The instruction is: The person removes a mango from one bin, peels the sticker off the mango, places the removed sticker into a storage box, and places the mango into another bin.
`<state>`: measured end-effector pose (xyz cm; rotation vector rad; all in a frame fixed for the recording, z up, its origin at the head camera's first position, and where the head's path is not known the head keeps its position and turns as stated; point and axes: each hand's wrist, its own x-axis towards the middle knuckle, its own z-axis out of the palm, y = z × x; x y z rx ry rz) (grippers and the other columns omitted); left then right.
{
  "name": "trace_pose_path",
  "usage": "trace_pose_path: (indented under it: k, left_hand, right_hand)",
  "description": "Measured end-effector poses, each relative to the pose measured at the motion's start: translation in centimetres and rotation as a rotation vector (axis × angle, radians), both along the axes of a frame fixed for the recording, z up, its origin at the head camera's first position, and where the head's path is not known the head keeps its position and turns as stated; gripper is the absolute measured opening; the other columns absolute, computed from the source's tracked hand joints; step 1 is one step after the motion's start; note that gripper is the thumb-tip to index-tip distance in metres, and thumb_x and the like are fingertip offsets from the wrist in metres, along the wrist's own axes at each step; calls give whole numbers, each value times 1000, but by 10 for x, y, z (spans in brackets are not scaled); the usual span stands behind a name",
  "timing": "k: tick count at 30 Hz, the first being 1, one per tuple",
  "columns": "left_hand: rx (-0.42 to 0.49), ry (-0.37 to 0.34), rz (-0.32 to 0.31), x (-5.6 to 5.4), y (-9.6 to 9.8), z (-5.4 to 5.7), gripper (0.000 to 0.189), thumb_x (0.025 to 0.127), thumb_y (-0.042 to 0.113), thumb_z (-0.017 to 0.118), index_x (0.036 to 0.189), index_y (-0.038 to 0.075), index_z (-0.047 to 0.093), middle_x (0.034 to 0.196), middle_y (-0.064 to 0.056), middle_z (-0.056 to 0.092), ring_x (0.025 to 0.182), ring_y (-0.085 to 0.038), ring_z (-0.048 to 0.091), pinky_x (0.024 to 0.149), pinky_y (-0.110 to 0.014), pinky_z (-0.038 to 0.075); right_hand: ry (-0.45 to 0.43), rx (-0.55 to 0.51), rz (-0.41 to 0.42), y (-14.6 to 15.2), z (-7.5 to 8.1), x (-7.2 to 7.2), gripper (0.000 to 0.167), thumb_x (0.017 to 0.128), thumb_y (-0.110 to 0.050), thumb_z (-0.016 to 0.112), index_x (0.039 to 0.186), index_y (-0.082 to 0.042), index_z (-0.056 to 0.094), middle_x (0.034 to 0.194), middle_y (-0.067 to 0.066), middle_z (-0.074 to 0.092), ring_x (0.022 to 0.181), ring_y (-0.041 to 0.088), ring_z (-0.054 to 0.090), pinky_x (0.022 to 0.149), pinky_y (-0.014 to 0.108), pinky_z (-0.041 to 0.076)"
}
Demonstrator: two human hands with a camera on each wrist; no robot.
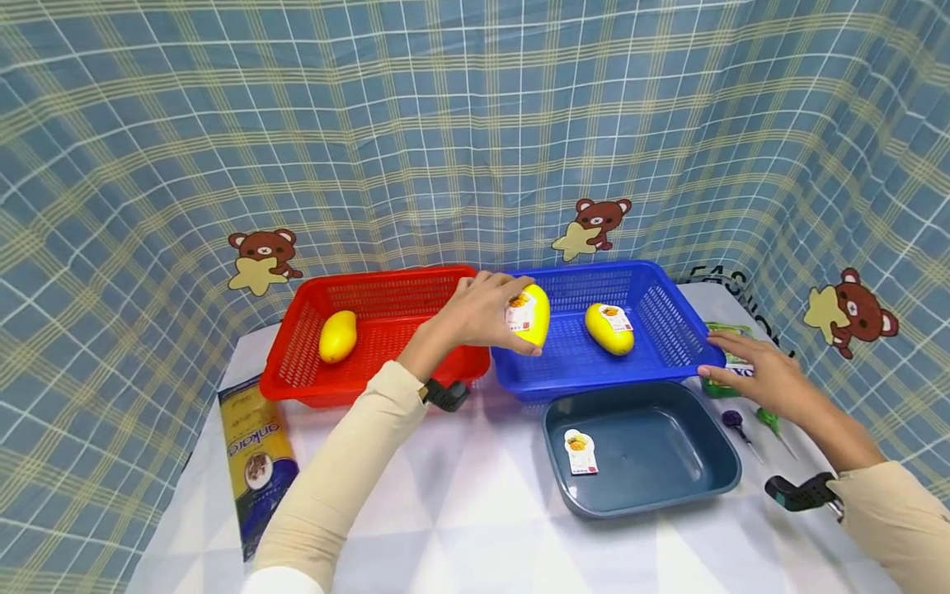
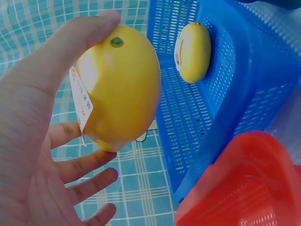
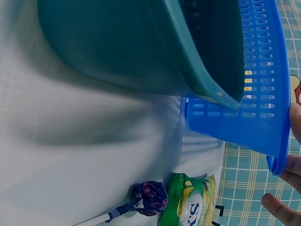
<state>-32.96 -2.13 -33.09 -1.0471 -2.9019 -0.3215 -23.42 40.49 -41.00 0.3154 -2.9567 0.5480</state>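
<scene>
My left hand point(image 1: 482, 312) holds a yellow mango point(image 2: 122, 87) with a white picture label on its side, raised over the left end of the blue basket point(image 1: 552, 385). The thumb lies near the stem spot and fingertips are at the other end. Inside the blue basket lies another labelled mango point(image 1: 610, 330). My right hand point(image 1: 768, 375) holds the basket's right front corner between thumb and finger, its other fingers spread apart in the right wrist view. To the left, a mango point(image 1: 338, 337) with no label in sight lies in a red basket point(image 1: 312, 402).
A dark teal tub point(image 1: 723, 487) with a loose picture label point(image 1: 580, 452) inside stands before the blue basket. A gold and blue packet point(image 1: 258, 462) lies at left. Right of the tub are a green packet point(image 3: 188, 202) and purple point(image 1: 732, 419) and green lollipops point(image 1: 768, 421).
</scene>
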Motion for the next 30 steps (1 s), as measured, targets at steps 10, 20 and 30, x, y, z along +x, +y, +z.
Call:
trace_pose_path:
  k: [10,20,30]
  left_hand:
    - [38,38,-41,32,-24,2,104,68,75,72,154,25,40,145,-2,49,126,-23,40,93,-44,37]
    - [50,79,-50,61,-47,-6,103,66,74,74,151,24,44,141,-1,52,125,-20,42,97,-44,36]
    - [70,86,-31,83,-70,-21,102,67,72,75,150,22,46,139,0,52,127,-24,41,100,-47,35]
  right_hand:
    - [-15,-4,2,3,4,2,69,94,-41,69,143,4,49,145,36,40,124,64,38,78,73,42]
    - [-52,-22,5,2,3,1,71,95,-41,68,144,5,46,147,37,36,125,66,35,85,80,33]
    - [-71,-32,9,-1,1,0,70,96,-40,66,145,5,44,148,37,34,126,67,32,87,83,28]
